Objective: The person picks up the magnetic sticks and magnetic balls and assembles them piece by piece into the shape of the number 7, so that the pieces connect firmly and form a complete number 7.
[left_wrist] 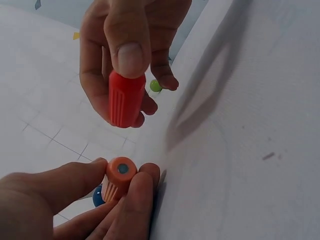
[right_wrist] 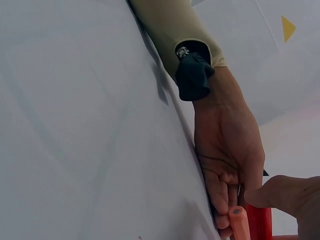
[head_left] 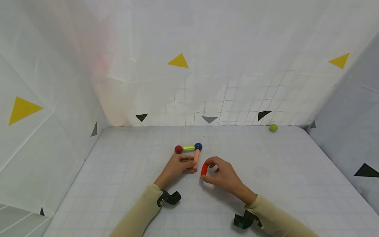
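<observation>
left hand pinches grooved orange rod | right hand pinches grooved red rod | blue ball glossy

The red stick, orange stick and lime stick contrast with a white, seemingly blue-gridded tabletop.

Head view: from above and behind, facing forward and down, distant enough to span both forearms and the white table, back wall at 12 o'clock. Left-wrist view: close and low, facing past the left hand at 7 o'clock toward the right hand, near 12; tabletop at 3. Right-wrist view: close, facing the left hand and sleeve; tabletop at 9. Both wrist views share the orange rod and red rod.
</observation>
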`<state>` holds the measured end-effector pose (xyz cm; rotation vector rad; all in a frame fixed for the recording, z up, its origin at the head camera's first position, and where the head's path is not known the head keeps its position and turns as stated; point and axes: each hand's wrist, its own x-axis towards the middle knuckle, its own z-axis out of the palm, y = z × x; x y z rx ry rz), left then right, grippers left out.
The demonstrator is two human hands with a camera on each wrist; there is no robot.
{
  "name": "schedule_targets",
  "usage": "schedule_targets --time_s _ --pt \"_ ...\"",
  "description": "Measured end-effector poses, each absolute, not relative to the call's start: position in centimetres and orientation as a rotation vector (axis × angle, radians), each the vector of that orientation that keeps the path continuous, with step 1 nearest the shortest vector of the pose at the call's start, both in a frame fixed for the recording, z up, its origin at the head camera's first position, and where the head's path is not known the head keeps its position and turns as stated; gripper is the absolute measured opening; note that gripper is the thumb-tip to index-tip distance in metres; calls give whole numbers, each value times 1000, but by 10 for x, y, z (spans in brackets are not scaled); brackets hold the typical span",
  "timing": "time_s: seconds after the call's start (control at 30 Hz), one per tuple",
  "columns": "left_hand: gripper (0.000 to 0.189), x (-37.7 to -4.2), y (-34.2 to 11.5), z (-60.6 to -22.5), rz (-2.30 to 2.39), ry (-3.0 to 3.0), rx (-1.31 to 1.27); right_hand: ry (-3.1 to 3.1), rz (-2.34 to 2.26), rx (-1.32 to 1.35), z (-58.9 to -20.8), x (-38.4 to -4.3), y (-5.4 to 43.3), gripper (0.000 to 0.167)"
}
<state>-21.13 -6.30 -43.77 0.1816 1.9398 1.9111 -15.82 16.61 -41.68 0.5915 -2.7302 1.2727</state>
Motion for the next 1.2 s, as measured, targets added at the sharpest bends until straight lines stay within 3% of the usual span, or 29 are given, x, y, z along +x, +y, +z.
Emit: schedule_targets --time_s 1.2 --pt "37 -212 -64 -440 1881 2025 211 -2658 1279 738 -433 -150 139 50"
